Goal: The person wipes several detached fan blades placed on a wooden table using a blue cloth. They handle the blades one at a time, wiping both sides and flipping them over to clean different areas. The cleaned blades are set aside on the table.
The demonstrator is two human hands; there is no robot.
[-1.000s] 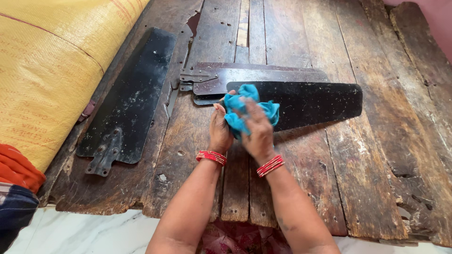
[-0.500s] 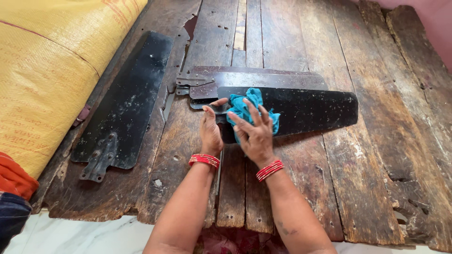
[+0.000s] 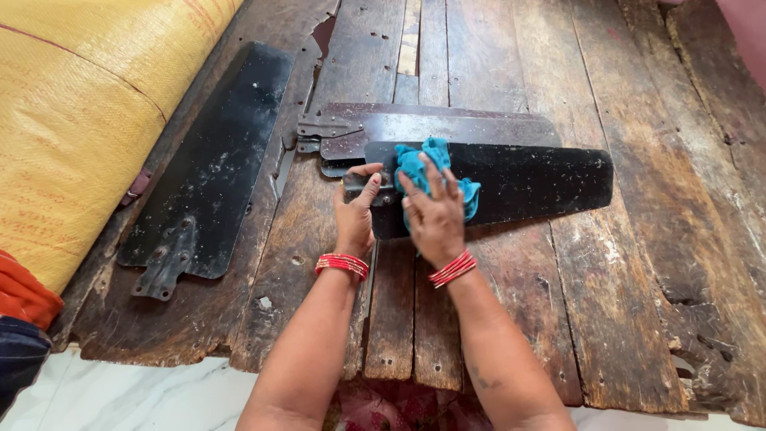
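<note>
Weathered wooden planks (image 3: 511, 303), cracked and dark, make up the work surface, set over a pale marble floor (image 3: 144, 391). On them lies a black fan blade (image 3: 527, 179), its long axis running left to right, broad rounded tip to the right and narrow mounting end to the left, directly ahead of both hands. The right hand (image 3: 435, 219) is spread flat, fingers extended, pressing a teal cloth (image 3: 423, 164) onto the blade's near-left portion; the cloth bunches out beyond the fingertips. The left hand (image 3: 355, 211) sits just beside it, fingers curled around the blade's narrow left end, pinning it against the planks. So the blade's uncovered length stretches away to the right of the right hand, which is the nearer one to it. Both wrists carry red bangles (image 3: 451, 269). A second, brownish blade (image 3: 431, 128) with a metal bracket lies just behind, partly under the black one. A third dark blade (image 3: 211, 172) rests well to the left, angled, beside a big yellow woven sack (image 3: 72, 120)
</note>
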